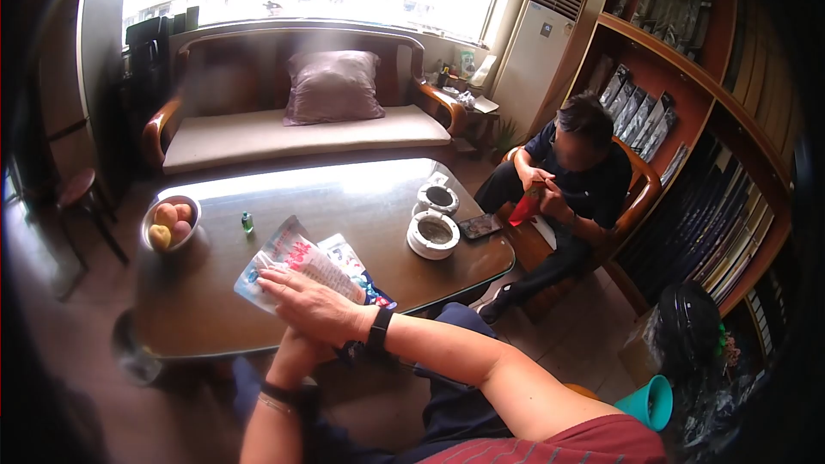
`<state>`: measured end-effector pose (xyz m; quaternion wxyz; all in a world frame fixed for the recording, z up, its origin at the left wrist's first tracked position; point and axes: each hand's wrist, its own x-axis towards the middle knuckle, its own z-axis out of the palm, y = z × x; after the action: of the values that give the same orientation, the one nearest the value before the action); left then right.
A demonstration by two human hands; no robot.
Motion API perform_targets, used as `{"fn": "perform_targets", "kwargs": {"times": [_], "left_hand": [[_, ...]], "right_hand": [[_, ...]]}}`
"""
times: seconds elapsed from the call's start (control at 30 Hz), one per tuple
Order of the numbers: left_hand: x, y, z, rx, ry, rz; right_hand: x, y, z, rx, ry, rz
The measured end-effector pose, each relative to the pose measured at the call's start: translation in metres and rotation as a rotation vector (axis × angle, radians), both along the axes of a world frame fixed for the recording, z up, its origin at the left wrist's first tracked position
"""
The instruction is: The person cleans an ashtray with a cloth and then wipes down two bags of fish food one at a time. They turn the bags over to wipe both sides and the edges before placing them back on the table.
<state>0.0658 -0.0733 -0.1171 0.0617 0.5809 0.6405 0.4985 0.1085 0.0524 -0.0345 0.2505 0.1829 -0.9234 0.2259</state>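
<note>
A printed plastic pouch with red lettering and blue edges is tilted over the near side of the table. My right hand, with a black band at the wrist, lies across the pouch's lower left part, fingers stretched out over its surface. Below it, my left hand comes up close to the pouch's lower edge; its fingers are hidden behind the right hand, so its grip does not show. A second colourful packet is partly covered by the pouch.
On the glass-topped table stand a bowl of fruit, a small green bottle and two white round ashtrays. A phone lies near another person, who holds a red packet. A teal bin stands at right.
</note>
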Motion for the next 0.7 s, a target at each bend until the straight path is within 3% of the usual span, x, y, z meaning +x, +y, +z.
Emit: {"fn": "perform_targets", "kwargs": {"times": [0.03, 0.1, 0.33, 0.43, 0.53, 0.57, 0.63, 0.7], "left_hand": [[0.000, 0.000, 0.003, -0.013, 0.056, 0.020], [0.012, 0.002, 0.017, 0.201, -1.332, -0.176], [0.006, -0.007, 0.031, 0.222, -1.350, -0.215], [0.004, -0.013, 0.030, 0.134, -1.101, -0.035], [-0.007, -0.017, 0.019, 0.159, -0.987, -0.088], [-0.012, -0.021, 0.016, 0.145, -0.458, -0.025], [-0.011, -0.026, 0.020, 0.114, 0.075, 0.038], [-0.001, -0.021, 0.029, 0.138, -0.223, 0.116]], "right_hand": [[-0.003, 0.004, -0.003, -0.002, 0.002, 0.002], [-0.009, 0.017, -0.006, -0.023, -0.040, -0.048], [0.019, 0.039, -0.014, -0.076, -0.006, -0.272], [0.040, 0.023, -0.028, -0.169, 0.043, -0.310], [0.055, 0.001, -0.031, -0.096, 0.044, -0.216], [0.055, 0.001, -0.030, -0.103, 0.043, -0.216], [0.048, 0.004, -0.021, -0.096, 0.018, -0.156], [0.036, 0.012, -0.017, -0.031, 0.025, -0.188]]}}
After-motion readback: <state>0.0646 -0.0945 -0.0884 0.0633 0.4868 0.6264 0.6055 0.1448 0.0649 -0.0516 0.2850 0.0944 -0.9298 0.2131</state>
